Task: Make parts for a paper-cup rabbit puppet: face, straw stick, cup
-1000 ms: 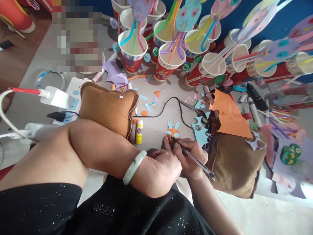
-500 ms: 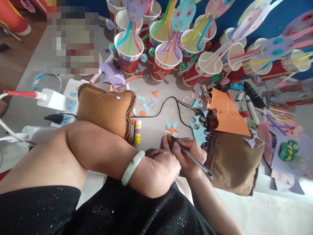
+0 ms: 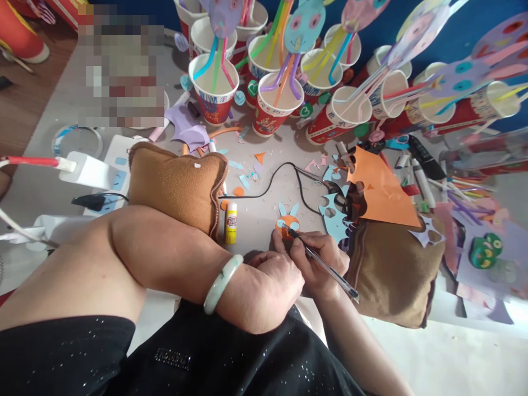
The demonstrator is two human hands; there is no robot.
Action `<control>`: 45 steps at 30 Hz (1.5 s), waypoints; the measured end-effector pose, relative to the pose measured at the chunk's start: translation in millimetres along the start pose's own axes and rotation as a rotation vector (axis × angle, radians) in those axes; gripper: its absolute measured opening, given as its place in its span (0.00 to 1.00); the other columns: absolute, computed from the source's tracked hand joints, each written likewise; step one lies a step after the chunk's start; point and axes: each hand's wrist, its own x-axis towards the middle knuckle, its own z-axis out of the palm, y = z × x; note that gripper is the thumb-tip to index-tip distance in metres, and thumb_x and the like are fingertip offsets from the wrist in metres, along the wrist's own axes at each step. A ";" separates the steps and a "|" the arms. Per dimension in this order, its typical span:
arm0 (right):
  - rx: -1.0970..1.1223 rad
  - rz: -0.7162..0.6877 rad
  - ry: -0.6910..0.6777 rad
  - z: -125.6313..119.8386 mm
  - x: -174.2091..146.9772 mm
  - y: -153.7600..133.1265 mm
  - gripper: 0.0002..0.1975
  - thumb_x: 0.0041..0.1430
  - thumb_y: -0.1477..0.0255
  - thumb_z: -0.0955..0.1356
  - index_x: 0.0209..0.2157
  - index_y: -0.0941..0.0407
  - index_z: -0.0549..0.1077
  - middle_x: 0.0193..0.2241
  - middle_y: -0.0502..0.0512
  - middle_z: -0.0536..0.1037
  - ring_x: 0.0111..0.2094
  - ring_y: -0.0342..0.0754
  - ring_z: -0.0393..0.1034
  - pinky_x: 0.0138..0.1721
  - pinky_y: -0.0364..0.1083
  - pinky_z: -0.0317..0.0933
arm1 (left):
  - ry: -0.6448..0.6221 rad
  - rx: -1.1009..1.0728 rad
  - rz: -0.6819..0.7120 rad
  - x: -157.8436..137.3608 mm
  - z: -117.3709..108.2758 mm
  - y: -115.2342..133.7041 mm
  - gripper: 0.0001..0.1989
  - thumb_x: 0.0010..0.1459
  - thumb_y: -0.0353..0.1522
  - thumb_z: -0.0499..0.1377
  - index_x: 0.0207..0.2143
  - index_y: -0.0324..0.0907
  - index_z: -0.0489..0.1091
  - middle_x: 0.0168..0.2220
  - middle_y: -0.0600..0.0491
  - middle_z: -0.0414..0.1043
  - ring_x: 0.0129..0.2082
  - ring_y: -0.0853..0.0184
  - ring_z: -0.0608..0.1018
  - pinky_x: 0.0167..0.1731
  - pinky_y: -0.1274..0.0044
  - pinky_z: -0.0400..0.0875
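A small orange paper rabbit face [image 3: 287,221] with light blue ears and light blue eye pieces lies on the grey table. My left hand [image 3: 276,273] is curled in front of it, a fingertip pressing on its lower left edge. A pale green bangle circles that wrist. In my right hand [image 3: 324,261] is a pen [image 3: 325,265] with a clear barrel, its dark tip down on the orange face. My two hands touch. A yellow glue stick [image 3: 231,224] stands left of the face, near a round orange paper scrap [image 3: 238,191].
Paper cups [image 3: 277,104] with straws and paper faces line the back. Brown cushions [image 3: 177,187] lie at left and right. Cut orange paper [image 3: 381,190], blue scraps [image 3: 333,214], a black cord [image 3: 272,181] and a power strip [image 3: 117,165] with chargers surround my arms.
The view has shifted slightly, so the cups and cushions sit a little further left. My hands and the pen hold nearly the same pose over the orange face.
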 end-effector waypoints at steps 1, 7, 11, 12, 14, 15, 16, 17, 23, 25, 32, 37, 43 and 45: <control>0.005 -0.003 0.001 0.3 0.1 0.1 0.05 0.61 0.73 0.71 0.34 0.52 0.70 0.29 0.47 0.84 0.26 0.44 0.81 0.25 0.42 0.70 | -0.124 0.029 0.107 0.5 -3.5 -0.8 0.19 0.65 0.31 0.60 0.55 0.31 0.77 0.49 0.30 0.81 0.30 0.56 0.84 0.17 0.74 0.73; 0.018 0.022 0.074 -2.3 0.3 -0.2 0.05 0.58 0.73 0.70 0.33 0.52 0.70 0.27 0.46 0.84 0.24 0.44 0.79 0.23 0.41 0.68 | -0.139 0.075 0.147 0.4 -12.4 -1.4 0.24 0.64 0.27 0.55 0.62 0.29 0.72 0.55 0.21 0.75 0.30 0.50 0.86 0.14 0.75 0.70; -0.004 0.071 0.097 -7.3 0.9 2.5 0.05 0.56 0.73 0.69 0.31 0.51 0.67 0.25 0.45 0.82 0.25 0.46 0.80 0.23 0.42 0.67 | -0.125 0.113 0.110 0.7 -7.5 1.1 0.25 0.66 0.25 0.50 0.62 0.28 0.71 0.56 0.19 0.73 0.26 0.55 0.85 0.14 0.76 0.70; -0.002 0.078 0.106 -8.3 1.3 3.4 0.06 0.56 0.73 0.69 0.30 0.51 0.66 0.24 0.45 0.82 0.25 0.46 0.80 0.24 0.42 0.67 | -0.122 0.113 0.103 0.8 -6.6 0.8 0.26 0.65 0.25 0.49 0.62 0.28 0.71 0.57 0.19 0.72 0.25 0.56 0.84 0.15 0.76 0.70; -0.002 0.082 0.117 -9.8 2.4 5.2 0.07 0.55 0.74 0.69 0.29 0.51 0.65 0.23 0.45 0.81 0.25 0.46 0.80 0.24 0.42 0.67 | -0.116 0.094 0.105 1.0 -5.5 -0.9 0.27 0.64 0.24 0.47 0.62 0.27 0.71 0.58 0.21 0.72 0.25 0.59 0.84 0.16 0.78 0.68; -0.007 0.079 0.120 -10.3 2.9 5.9 0.07 0.55 0.74 0.69 0.29 0.51 0.65 0.23 0.44 0.80 0.24 0.46 0.80 0.24 0.42 0.68 | -0.117 0.074 0.115 1.0 -5.1 -2.2 0.28 0.63 0.24 0.47 0.62 0.27 0.71 0.59 0.23 0.72 0.26 0.61 0.84 0.16 0.80 0.67; -0.015 0.073 0.119 -10.7 3.2 6.4 0.07 0.55 0.74 0.69 0.29 0.51 0.66 0.22 0.45 0.80 0.23 0.46 0.79 0.23 0.42 0.68 | -0.116 0.053 0.126 0.8 -4.7 -3.5 0.29 0.63 0.24 0.46 0.63 0.27 0.70 0.58 0.24 0.72 0.26 0.62 0.84 0.18 0.81 0.66; -0.025 0.068 0.119 -10.9 3.4 6.7 0.06 0.54 0.74 0.69 0.29 0.51 0.66 0.22 0.45 0.81 0.23 0.46 0.79 0.23 0.42 0.68 | -0.113 0.035 0.131 0.6 -4.1 -4.5 0.29 0.62 0.24 0.46 0.63 0.27 0.70 0.58 0.24 0.72 0.28 0.62 0.84 0.19 0.81 0.66; -0.053 0.081 0.111 -9.1 2.1 7.7 0.04 0.53 0.74 0.69 0.29 0.52 0.69 0.25 0.47 0.83 0.24 0.46 0.80 0.25 0.42 0.71 | -0.112 0.021 0.128 0.5 -1.0 -2.2 0.29 0.63 0.23 0.47 0.63 0.23 0.69 0.61 0.20 0.69 0.29 0.59 0.84 0.20 0.78 0.66; -0.044 0.073 0.115 -8.4 1.9 8.1 0.04 0.54 0.74 0.69 0.28 0.52 0.69 0.24 0.47 0.82 0.23 0.46 0.80 0.24 0.42 0.71 | -0.140 0.062 0.134 0.9 -2.5 -1.1 0.29 0.63 0.23 0.46 0.64 0.23 0.68 0.60 0.20 0.70 0.28 0.56 0.84 0.17 0.77 0.65; -0.047 0.090 0.094 -7.4 1.9 8.5 0.04 0.55 0.72 0.69 0.28 0.52 0.69 0.24 0.47 0.83 0.22 0.46 0.79 0.23 0.43 0.70 | -0.150 0.104 0.154 0.8 -5.4 -1.1 0.30 0.62 0.21 0.45 0.64 0.22 0.68 0.56 0.19 0.73 0.26 0.53 0.83 0.12 0.74 0.63; -0.013 0.061 0.093 -5.1 -2.3 12.7 0.04 0.56 0.73 0.70 0.30 0.52 0.70 0.27 0.48 0.84 0.24 0.46 0.80 0.24 0.42 0.71 | -0.109 0.076 0.137 0.5 -2.0 1.1 0.29 0.63 0.22 0.46 0.63 0.20 0.68 0.54 0.17 0.74 0.26 0.51 0.83 0.12 0.73 0.64; -0.002 0.039 0.092 -4.1 -3.3 13.9 0.05 0.56 0.74 0.70 0.31 0.52 0.70 0.28 0.48 0.84 0.25 0.46 0.80 0.25 0.42 0.71 | -0.107 0.047 0.126 0.6 -4.2 -0.1 0.28 0.64 0.22 0.46 0.62 0.20 0.69 0.51 0.18 0.76 0.25 0.52 0.83 0.12 0.74 0.63; -0.011 0.046 0.091 -4.1 -2.5 12.7 0.05 0.56 0.74 0.70 0.31 0.52 0.70 0.27 0.48 0.84 0.25 0.46 0.80 0.25 0.42 0.71 | -0.104 0.048 0.124 0.3 -5.2 -0.8 0.27 0.65 0.23 0.46 0.63 0.20 0.69 0.51 0.19 0.76 0.25 0.52 0.83 0.12 0.74 0.63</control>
